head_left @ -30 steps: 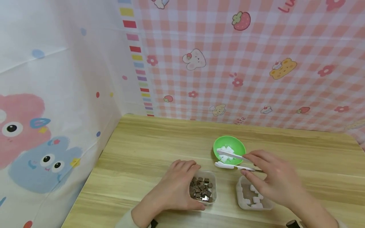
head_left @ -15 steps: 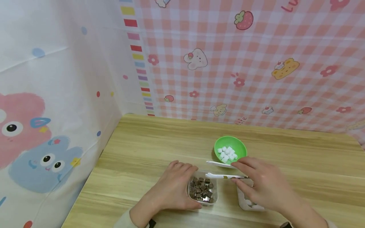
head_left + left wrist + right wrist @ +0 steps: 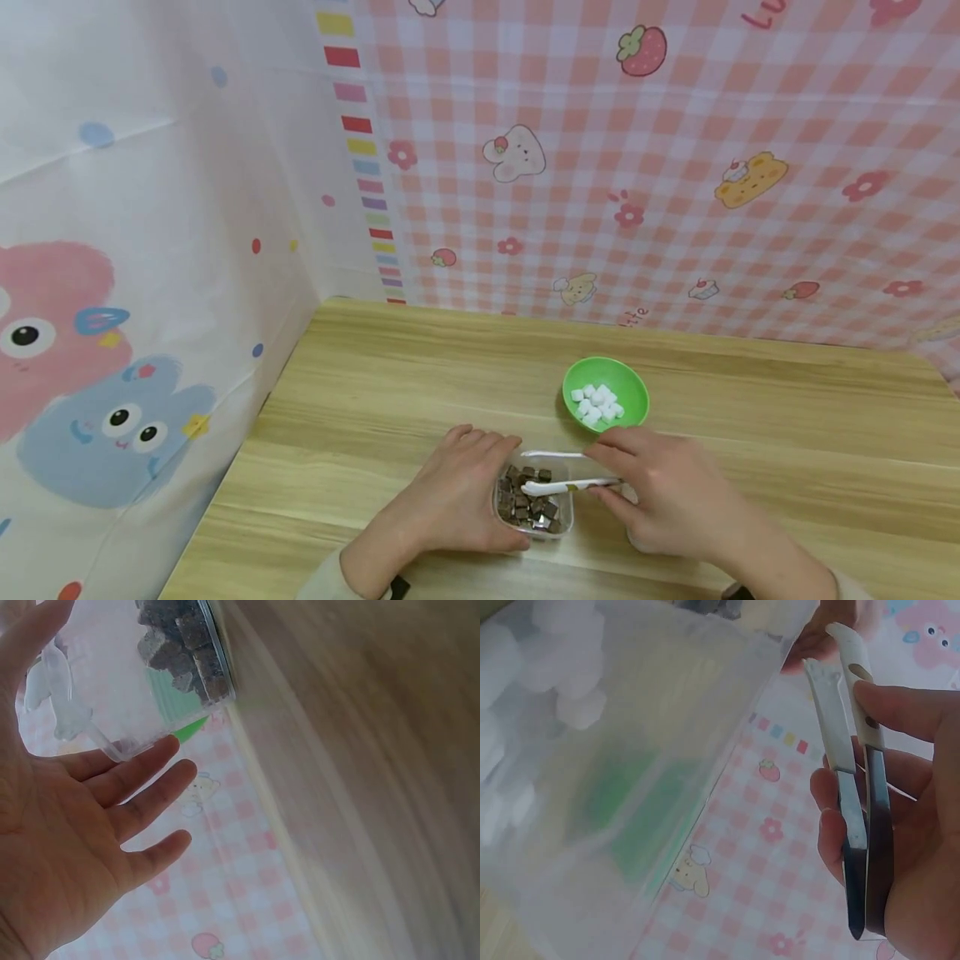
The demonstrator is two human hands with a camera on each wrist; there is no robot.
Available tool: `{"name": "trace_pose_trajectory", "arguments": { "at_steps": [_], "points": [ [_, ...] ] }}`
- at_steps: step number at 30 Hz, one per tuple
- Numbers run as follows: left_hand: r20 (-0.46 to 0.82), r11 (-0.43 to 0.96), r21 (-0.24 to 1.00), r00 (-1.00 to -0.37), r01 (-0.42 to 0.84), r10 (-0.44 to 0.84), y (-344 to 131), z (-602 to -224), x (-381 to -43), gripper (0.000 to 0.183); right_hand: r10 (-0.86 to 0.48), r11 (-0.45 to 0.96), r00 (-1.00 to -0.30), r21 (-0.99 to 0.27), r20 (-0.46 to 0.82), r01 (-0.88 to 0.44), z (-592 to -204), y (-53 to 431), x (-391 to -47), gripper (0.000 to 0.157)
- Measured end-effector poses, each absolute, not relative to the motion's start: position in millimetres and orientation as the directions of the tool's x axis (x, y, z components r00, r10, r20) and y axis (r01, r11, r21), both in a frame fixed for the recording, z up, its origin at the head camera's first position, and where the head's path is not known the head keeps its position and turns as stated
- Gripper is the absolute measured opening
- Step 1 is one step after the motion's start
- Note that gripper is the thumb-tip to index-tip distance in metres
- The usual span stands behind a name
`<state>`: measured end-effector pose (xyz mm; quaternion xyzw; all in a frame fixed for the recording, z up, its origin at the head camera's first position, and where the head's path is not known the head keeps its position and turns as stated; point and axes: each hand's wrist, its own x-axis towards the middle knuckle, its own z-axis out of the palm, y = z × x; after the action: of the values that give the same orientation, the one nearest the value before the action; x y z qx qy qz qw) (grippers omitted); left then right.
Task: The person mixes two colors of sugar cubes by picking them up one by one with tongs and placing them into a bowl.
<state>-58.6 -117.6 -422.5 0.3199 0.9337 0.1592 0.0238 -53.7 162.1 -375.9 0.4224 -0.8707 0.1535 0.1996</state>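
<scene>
My left hand holds a small clear plastic container between thumb and fingers. Dark brown cubes lie in a pile inside it. In my right hand is a pair of tongs with white tips and metal arms, pinched between thumb and fingers. The tips of the tongs stand apart over the brown cubes, and nothing shows between them. Beyond the hands, a green bowl contains several white cubes.
A second translucent container, with white pieces inside, stands under my right hand, mostly hidden in the head view. Everything stands on a wood-grain table. A pink checked cloth hangs behind, with a white printed cloth at left.
My right hand has brought the tongs from over the green bowl leftward and nearer, to above the brown cubes. The left hand stays on its container.
</scene>
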Motion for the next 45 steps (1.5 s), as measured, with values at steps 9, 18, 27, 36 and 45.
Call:
{"name": "trace_pose_trajectory", "arguments": {
  "at_steps": [9,18,27,36,45],
  "points": [
    [0.063,0.737,0.324,-0.791,0.593,0.609,-117.1,-423.2,-57.6,0.107,-0.754,0.56,-0.527,-0.036,0.392,-0.828,-378.3,146.0,-52.3,0.034],
    [0.063,0.73,0.303,-0.777,0.613,0.626,-115.7,-422.5,-58.7,0.102,-0.794,0.516,-0.487,-0.021,0.365,-0.857,-385.6,134.6,-51.0,0.031],
    [0.029,0.737,0.328,-0.785,0.592,0.618,-116.6,-421.9,-59.1,0.1,-0.806,0.521,-0.49,0.004,0.332,-0.853,-386.6,124.0,-49.5,0.023],
    [0.031,0.74,0.311,-0.785,0.596,0.619,-115.6,-421.1,-58.9,0.101,-0.804,0.548,-0.509,0.052,0.309,-0.835,-386.2,118.6,-47.3,0.023],
    [0.023,0.738,0.318,-0.783,0.595,0.622,-115.7,-421.1,-58.8,0.1,-0.804,0.548,-0.493,0.094,0.332,-0.831,-385.7,114.6,-46.7,0.016]
  ]
}}
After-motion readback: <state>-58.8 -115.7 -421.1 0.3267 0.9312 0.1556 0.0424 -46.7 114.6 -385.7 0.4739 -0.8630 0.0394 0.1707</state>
